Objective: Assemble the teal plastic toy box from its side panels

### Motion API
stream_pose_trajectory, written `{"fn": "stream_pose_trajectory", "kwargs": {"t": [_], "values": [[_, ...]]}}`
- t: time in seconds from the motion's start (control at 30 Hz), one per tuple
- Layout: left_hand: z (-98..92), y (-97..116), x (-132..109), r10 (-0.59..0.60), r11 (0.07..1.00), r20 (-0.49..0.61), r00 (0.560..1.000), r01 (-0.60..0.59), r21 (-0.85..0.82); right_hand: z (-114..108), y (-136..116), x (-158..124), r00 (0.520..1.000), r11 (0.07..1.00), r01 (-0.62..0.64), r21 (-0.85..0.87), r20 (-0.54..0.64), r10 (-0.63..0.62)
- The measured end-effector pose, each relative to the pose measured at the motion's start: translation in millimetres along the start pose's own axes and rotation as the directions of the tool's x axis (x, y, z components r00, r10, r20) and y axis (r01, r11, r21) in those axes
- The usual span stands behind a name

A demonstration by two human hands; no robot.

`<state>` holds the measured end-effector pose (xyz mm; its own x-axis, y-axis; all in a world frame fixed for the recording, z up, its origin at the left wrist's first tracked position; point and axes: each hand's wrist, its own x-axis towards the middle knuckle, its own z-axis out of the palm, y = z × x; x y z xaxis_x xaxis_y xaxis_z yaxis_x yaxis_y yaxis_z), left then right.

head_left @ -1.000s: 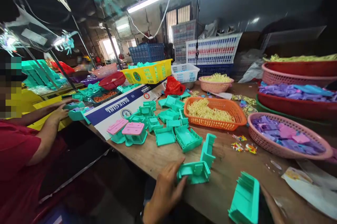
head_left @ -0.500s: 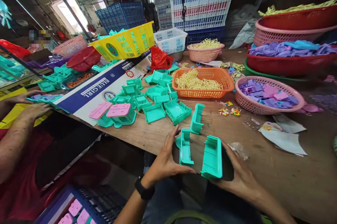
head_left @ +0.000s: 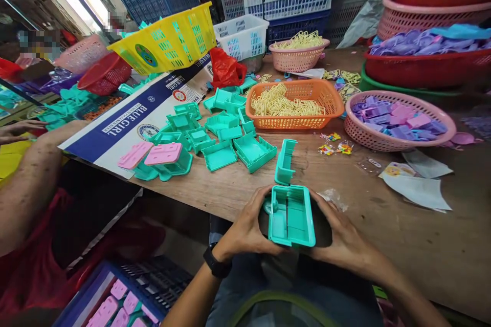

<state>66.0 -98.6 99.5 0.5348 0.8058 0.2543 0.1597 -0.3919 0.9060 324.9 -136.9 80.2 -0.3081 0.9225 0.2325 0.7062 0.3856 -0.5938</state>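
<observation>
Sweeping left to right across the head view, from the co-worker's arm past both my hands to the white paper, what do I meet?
Co-worker's arm → pink-lidded boxes → left hand → teal box → right hand → white paper.

"blue girl" on a blue-and-white cardboard sheet, upside down, repeated farther along, smaller print unreadable

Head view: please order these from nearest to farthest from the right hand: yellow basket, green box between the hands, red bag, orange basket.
1. Green box, just left
2. Orange basket, ahead, slightly left
3. Red bag, farther, left
4. Yellow basket, far left
</observation>
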Motion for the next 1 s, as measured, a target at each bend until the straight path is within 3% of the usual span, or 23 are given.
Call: {"fn": "stream_pose_trajectory", "kwargs": {"t": [0.4, 1.0], "values": [[2.2, 4.0, 0.0, -0.036, 0.999, -0.014, 0.999, 0.036, -0.034, -5.1, -10.5, 2.4, 1.0, 0.999, 0.008, 0.045, 0.011, -0.008], [10.9, 2.8, -1.4, -0.049, 0.999, -0.035, 0.998, 0.05, 0.009, -5.3, -6.4, 2.4, 0.991, 0.978, -0.062, 0.199, 0.13, 0.036]]}}
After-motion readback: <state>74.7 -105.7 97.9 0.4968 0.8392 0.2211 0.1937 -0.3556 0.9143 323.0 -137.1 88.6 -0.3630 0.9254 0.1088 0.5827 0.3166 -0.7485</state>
